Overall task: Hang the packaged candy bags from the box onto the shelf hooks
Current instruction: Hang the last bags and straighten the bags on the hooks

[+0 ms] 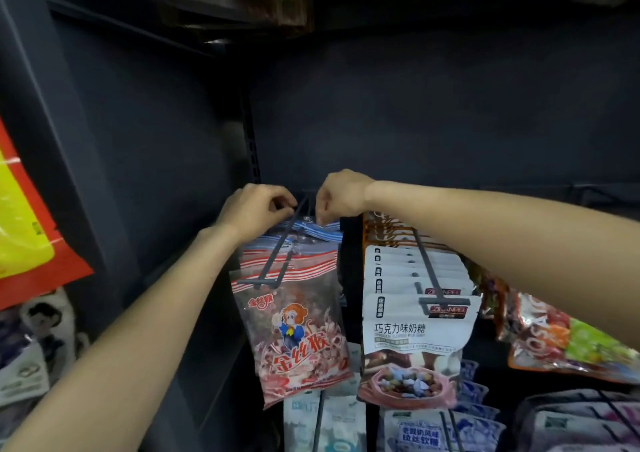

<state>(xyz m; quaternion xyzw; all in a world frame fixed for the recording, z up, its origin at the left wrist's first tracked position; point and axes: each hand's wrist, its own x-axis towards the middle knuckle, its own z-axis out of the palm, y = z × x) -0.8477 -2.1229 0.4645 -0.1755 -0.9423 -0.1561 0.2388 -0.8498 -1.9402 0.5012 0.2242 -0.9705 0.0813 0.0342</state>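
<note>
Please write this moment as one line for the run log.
left hand: pinches bag at hook rear | right hand: pinches same bag | hook: holds monkey bags | box: not in view

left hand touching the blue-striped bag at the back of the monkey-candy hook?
Touching. The head view shows the left hand with fingers curled, pinching the top edge of the blue-striped bag beside the hook; no gap shows.

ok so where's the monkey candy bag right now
In the head view, the monkey candy bag hangs at the front of the left hook, just left of the white chocolate milk candy bags, below both hands.
</note>
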